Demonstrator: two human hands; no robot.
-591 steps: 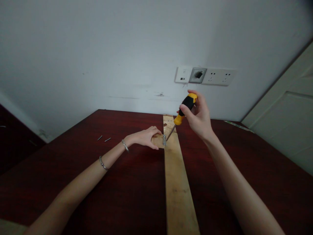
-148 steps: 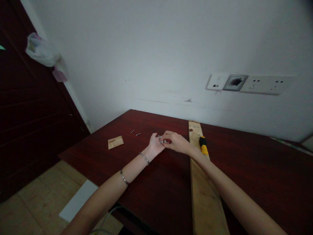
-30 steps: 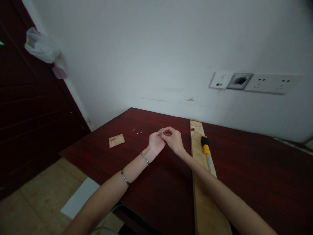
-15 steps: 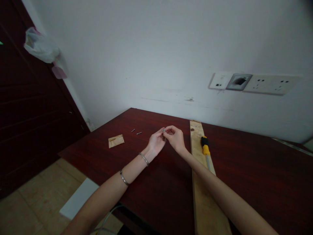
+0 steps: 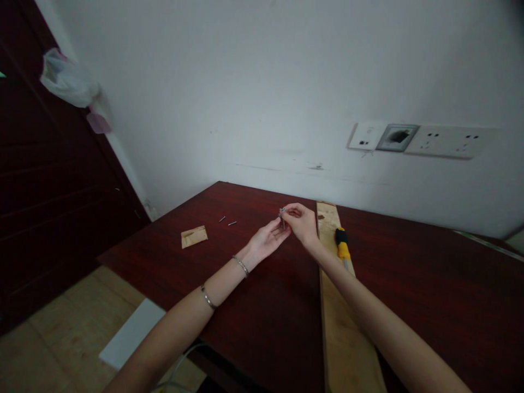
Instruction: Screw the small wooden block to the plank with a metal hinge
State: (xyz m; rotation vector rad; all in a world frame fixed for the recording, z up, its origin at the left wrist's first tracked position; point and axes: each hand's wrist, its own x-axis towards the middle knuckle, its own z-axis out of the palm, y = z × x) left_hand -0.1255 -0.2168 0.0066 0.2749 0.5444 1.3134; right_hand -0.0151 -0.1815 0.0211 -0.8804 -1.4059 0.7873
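My right hand [image 5: 303, 225] is closed in a pinch on a small silvery metal piece [image 5: 282, 211]. Its exact kind is too small to make out, though a thin screw-like shank [image 5: 283, 223] shows below it. Palm up beneath this, my left hand [image 5: 268, 240] has its fingers stretched out, their tips right by the metal piece. Whether they touch it I cannot tell. Left of my hands, two loose screws [image 5: 232, 222] lie on the dark red table [image 5: 262, 316], beside a small tan paper packet [image 5: 194, 236].
A long wooden board [image 5: 347, 344] lies on the table under my right forearm. A yellow and black screwdriver [image 5: 342, 243] rests on it, its shank partly hidden by the arm. The wall behind carries sockets [image 5: 446, 142]. A white plastic bag [image 5: 67, 82] hangs by the door.
Both hands have shifted slightly right, the right hand also a little up. The left fingers have straightened from a more curled pose. The metal piece moved along with the right hand.
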